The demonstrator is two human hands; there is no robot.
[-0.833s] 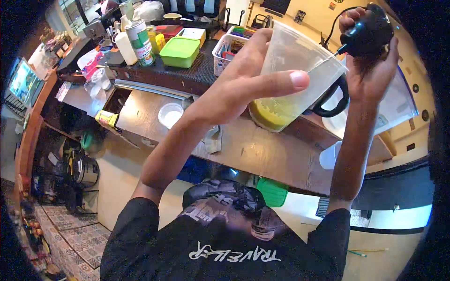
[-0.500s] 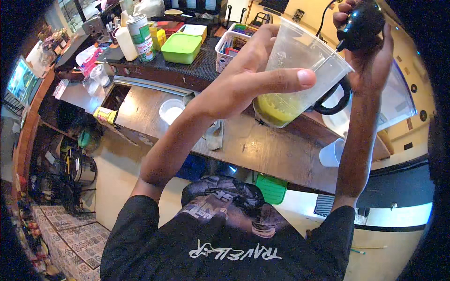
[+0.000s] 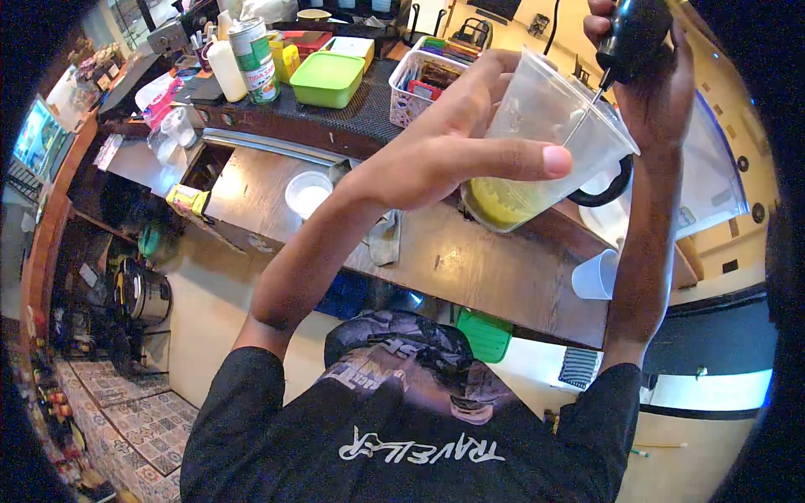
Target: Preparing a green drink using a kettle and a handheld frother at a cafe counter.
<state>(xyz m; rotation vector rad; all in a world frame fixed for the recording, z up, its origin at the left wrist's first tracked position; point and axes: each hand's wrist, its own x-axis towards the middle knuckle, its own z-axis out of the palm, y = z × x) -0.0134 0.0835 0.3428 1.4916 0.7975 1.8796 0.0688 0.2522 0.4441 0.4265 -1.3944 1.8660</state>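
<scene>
My left hand [image 3: 444, 163] is wrapped round a clear plastic cup [image 3: 549, 109], thumb along its near side. The cup leans with its mouth toward the upper right. Yellow-green liquid [image 3: 501, 203] lies in its bottom. My right hand [image 3: 658, 113] grips a black handheld frother [image 3: 625, 42] above the cup's mouth. The frother's thin metal shaft [image 3: 587, 113] reaches down into the cup; its tip is hard to make out. Behind the cup, a black curved handle [image 3: 619, 186] partly shows.
Beneath my hands runs a wooden counter [image 3: 470, 264] with a white round tub [image 3: 309, 194], a grey cloth [image 3: 384, 239] and a translucent cup [image 3: 594, 275]. The raised black shelf holds a green lidded container [image 3: 327, 80], a tall can [image 3: 253, 63], a white bottle [image 3: 225, 74] and a basket [image 3: 411, 109].
The frother has shifted left and up, and its shaft now shows inside the cup. The cup has moved slightly right and down in the picture.
</scene>
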